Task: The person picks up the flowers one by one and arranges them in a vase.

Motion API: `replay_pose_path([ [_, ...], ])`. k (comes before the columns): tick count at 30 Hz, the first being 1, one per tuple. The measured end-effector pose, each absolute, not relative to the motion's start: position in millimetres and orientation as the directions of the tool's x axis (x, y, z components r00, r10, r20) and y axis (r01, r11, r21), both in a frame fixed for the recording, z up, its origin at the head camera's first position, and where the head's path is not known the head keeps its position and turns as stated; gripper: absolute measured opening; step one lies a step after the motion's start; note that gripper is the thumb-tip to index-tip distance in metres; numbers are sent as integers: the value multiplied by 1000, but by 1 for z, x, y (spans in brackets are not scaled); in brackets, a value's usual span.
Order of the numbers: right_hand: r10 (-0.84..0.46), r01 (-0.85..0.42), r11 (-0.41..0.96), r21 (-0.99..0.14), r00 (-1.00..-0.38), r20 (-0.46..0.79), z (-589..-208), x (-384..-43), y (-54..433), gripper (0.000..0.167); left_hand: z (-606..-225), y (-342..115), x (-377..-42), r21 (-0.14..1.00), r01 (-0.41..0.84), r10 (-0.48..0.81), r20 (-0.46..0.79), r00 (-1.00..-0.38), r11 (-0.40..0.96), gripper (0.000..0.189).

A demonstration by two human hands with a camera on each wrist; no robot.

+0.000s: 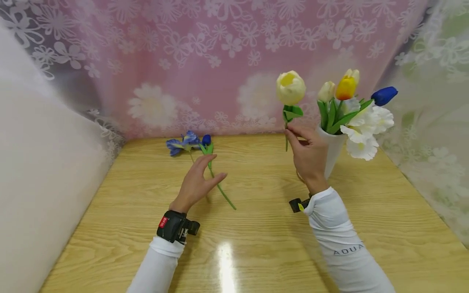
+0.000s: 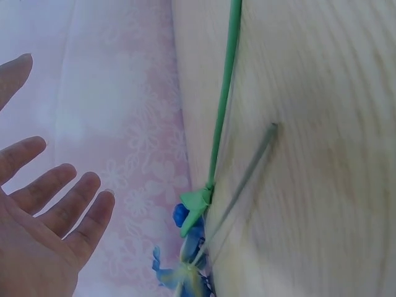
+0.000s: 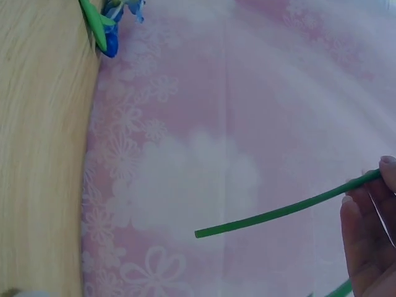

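My right hand [image 1: 309, 154] pinches the green stem of a cream tulip [image 1: 290, 88] and holds it upright, just left of a white vase [image 1: 334, 152]. In the right wrist view the stem's cut end [image 3: 247, 223] hangs free below the fingers. My left hand [image 1: 196, 181] hovers over the table with fingers spread, holding nothing. Beneath and beyond it lie a blue tulip [image 1: 207, 140] and a blue iris [image 1: 183, 143]. Both also show in the left wrist view, their stems stretched along the wood beside the left hand [image 2: 49, 216].
The vase carries a yellow-orange tulip [image 1: 346, 87], a cream bud [image 1: 326, 91], a blue tulip [image 1: 384, 96] and white ruffled flowers [image 1: 362, 138] drooping over its right side. A pink floral curtain [image 1: 205, 73] hangs behind the wooden table [image 1: 256, 244].
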State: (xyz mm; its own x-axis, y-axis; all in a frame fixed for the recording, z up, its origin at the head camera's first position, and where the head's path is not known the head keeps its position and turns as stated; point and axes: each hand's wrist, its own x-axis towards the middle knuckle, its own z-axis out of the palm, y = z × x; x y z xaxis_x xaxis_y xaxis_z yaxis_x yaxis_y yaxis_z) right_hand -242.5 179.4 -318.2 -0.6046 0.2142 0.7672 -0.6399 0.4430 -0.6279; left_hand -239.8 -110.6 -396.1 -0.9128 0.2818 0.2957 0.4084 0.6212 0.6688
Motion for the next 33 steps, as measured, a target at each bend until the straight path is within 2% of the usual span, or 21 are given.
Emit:
replay_pose_path([
  [6, 255, -688, 452, -568, -510, 821, -301, -238, 190, 15, -388, -102, -244, 647, 447, 309, 323, -895, 618, 68],
  [18, 368, -674, 504, -540, -398, 840, -270, -226, 212, 13, -381, -84, -250, 644, 488, 349, 341, -873, 589, 67],
  [27, 415, -611, 542, -577, -403, 816, -267, -221, 227, 16, -387, -81, -247, 648, 480, 355, 325, -876, 591, 67],
  [33, 400, -586, 577, -569, -405, 822, -268, -222, 234, 16, -388, -78, -249, 634, 485, 360, 327, -874, 602, 68],
])
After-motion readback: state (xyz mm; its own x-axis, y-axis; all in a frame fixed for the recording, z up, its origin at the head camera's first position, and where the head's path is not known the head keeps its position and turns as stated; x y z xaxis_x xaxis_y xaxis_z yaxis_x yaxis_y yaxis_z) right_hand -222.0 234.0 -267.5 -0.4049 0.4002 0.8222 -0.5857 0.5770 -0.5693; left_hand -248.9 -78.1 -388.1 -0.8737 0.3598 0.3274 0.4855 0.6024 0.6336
